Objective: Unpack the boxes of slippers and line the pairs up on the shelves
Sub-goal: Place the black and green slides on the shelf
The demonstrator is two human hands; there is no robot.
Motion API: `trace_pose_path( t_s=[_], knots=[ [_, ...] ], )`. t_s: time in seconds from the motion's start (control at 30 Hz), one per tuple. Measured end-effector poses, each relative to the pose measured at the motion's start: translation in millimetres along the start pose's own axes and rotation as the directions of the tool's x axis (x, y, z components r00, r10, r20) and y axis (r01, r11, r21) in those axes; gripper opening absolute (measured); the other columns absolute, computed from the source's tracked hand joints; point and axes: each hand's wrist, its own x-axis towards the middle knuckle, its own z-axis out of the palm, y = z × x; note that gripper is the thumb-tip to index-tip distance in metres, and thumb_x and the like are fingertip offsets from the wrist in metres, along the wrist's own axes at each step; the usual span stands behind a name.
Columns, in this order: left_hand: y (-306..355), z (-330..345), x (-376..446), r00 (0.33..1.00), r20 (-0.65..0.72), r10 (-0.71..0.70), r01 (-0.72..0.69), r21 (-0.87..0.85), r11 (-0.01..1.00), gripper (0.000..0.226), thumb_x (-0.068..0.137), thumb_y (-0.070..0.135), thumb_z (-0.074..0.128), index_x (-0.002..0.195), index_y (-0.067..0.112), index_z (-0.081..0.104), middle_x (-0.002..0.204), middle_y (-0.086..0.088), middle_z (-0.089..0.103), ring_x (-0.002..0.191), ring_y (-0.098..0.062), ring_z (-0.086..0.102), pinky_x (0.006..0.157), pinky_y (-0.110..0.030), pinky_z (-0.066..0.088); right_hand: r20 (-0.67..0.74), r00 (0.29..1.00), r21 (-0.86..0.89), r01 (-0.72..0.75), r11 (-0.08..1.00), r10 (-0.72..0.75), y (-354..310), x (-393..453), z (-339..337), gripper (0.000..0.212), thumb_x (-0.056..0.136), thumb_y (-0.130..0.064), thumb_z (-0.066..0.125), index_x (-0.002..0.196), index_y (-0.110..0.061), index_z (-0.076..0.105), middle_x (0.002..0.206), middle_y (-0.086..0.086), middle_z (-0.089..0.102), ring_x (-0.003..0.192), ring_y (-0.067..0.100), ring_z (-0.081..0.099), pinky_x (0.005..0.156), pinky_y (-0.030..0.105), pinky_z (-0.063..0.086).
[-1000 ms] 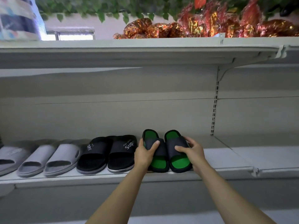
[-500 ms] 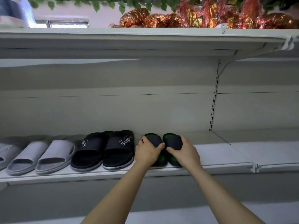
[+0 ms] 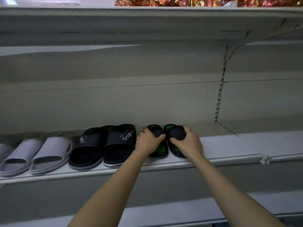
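Our hands, left hand (image 3: 148, 141) and right hand (image 3: 186, 142), each grip a green-soled slipper (image 3: 161, 149) on the shelf (image 3: 229, 145), "Super" slippers (image 3: 118, 145) at nine o'clock.

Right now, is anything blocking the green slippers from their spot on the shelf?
Nothing visible does. The green slippers already sit on the shelf beside the black pair, with the left hand and right hand gripping their straps.

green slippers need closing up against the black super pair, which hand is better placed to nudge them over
Right, probably. The right hand grips the outer green slipper, on the side away from the black pair, so it can push both leftward. The left hand sits in the gap.
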Motion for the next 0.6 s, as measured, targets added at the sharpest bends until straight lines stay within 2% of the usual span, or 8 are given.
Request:
trace_pose_path(
  t_s=[0.2,0.47,0.6],
  knots=[
    [1,0,0,1.0,-0.009,0.011,-0.01,0.014,1.0,0.101,0.085,0.066,0.06,0.15,-0.003,0.024,0.147,-0.024,0.041,0.135,-0.04,0.042,0.107,-0.043,0.037,-0.023,1.0,-0.027,0.005,1.0,-0.006,-3,1,-1,0.071,0.073,-0.048,0.071,0.134,-0.022,0.048,0.132,-0.001,0.058,0.119,0.027,0.054,0.087,0.036,0.048],
    [2,-1,-4,1.0,-0.006,0.018,-0.017,0.009,1.0,0.1,0.085,0.065,0.061,0.15,-0.002,0.023,0.147,-0.023,0.042,0.133,-0.041,0.043,0.107,-0.045,0.038,-0.018,1.0,-0.047,-0.012,0.999,0.011,-11,-4,-4,0.069,0.071,-0.051,0.068,0.131,-0.026,0.049,0.129,-0.002,0.059,0.116,0.028,0.055,0.086,0.035,0.049],
    [4,-5,-6,1.0,0.011,0.016,-0.016,0.015,1.0,0.103,0.086,0.066,0.059,0.152,-0.002,0.02,0.15,-0.023,0.038,0.136,-0.041,0.04,0.109,-0.046,0.037,-0.012,1.0,-0.08,-0.017,0.997,0.016,-12,-8,-8,0.073,0.075,-0.048,0.068,0.139,-0.022,0.044,0.136,0.0,0.055,0.122,0.029,0.052,0.089,0.035,0.046]
  ],
)
